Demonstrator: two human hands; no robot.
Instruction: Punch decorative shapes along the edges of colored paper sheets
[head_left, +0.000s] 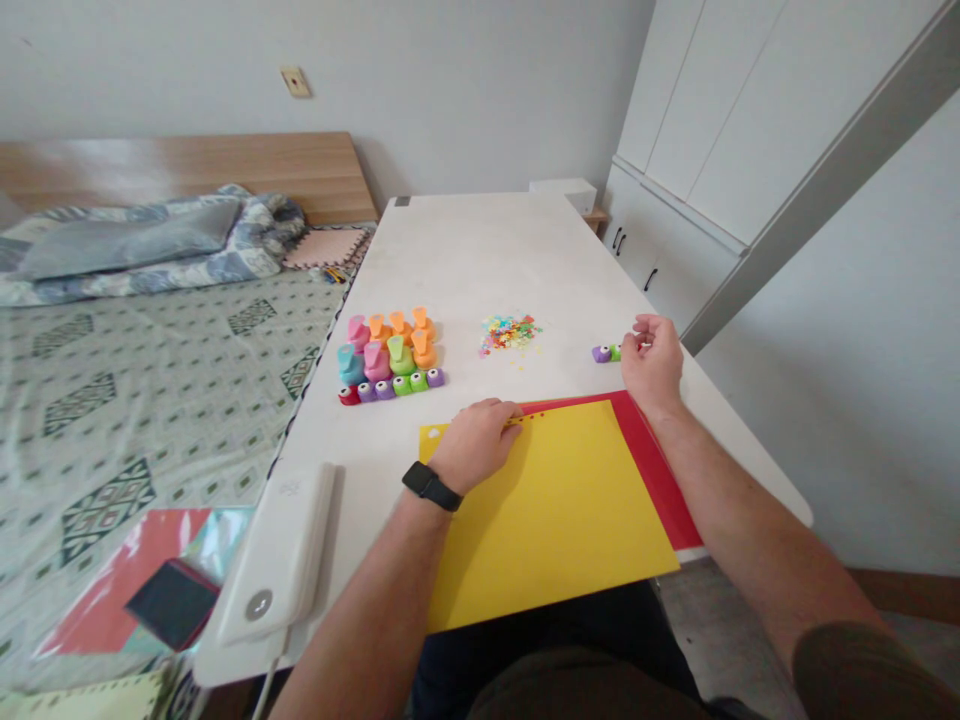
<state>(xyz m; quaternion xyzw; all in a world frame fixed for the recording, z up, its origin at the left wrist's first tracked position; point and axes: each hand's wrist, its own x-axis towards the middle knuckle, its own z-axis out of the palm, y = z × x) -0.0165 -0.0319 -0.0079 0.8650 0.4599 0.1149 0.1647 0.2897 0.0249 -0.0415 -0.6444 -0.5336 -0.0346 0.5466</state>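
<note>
My left hand (480, 440), with a black watch on its wrist, grips the top edge of a sheet of yellow paper (555, 510) between thumb and fingers. Along that edge run a few small punched holes, and a white cut-out shape shows at its left corner. Under the yellow sheet lies red paper (660, 480), showing at the right side and top. My right hand (655, 365) is at the table's right, fingers curled together beside a purple mini craft punch (601, 354) and a green one (616, 352). Whatever its fingertips hold is hidden.
Left of centre stand rows of large and small colourful craft punches (390, 358). A heap of paper confetti (510, 332) lies mid-table. Near the left edge is a long white device (281, 550) with a cable. A bed (165, 390) adjoins the left; white cabinets (675, 230) stand right.
</note>
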